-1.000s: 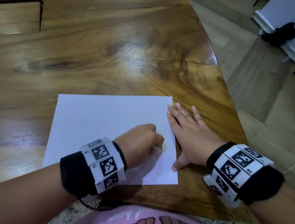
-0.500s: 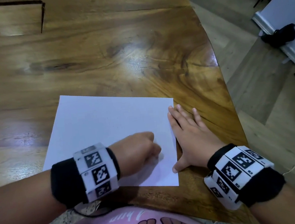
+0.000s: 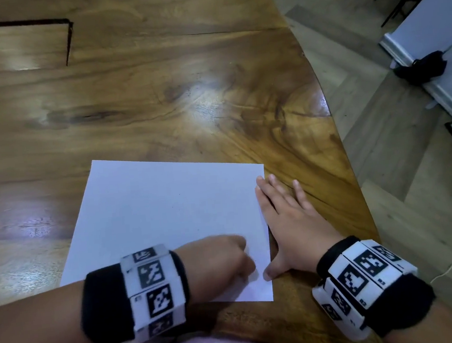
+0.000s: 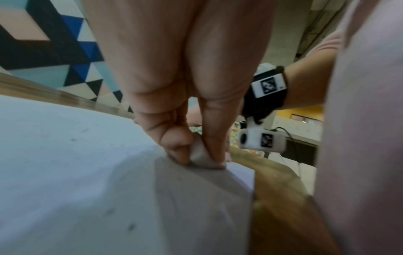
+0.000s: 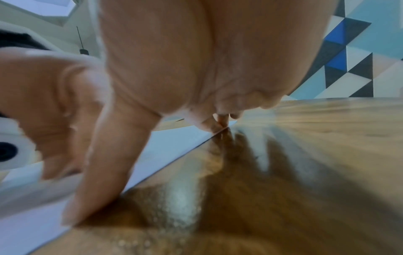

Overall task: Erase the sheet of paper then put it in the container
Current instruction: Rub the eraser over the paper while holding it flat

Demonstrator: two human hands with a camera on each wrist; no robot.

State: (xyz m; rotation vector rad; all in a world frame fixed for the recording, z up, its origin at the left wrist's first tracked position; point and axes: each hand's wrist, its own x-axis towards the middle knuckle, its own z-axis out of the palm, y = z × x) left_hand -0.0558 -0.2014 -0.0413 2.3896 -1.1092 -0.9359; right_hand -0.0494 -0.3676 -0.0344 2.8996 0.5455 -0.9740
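Note:
A white sheet of paper (image 3: 168,217) lies flat on the wooden table (image 3: 184,79) near its front edge. My left hand (image 3: 227,261) is curled over the sheet's near right part and pinches a small whitish eraser (image 4: 201,156) against the paper (image 4: 76,172). My right hand (image 3: 286,220) lies flat with straight fingers along the sheet's right edge, thumb and forefinger on the paper (image 5: 170,150), the other fingers on the wood. No container shows in any view.
The table's curved right edge (image 3: 336,134) drops to a wood-patterned floor. A black object (image 3: 423,68) lies on the floor by a white wall base at far right. A dark slot (image 3: 67,40) cuts the tabletop at the far left.
My left hand has shifted slightly back and forth over the sheet's near right part while holding the eraser. My right hand has stayed flat at the sheet's right edge.

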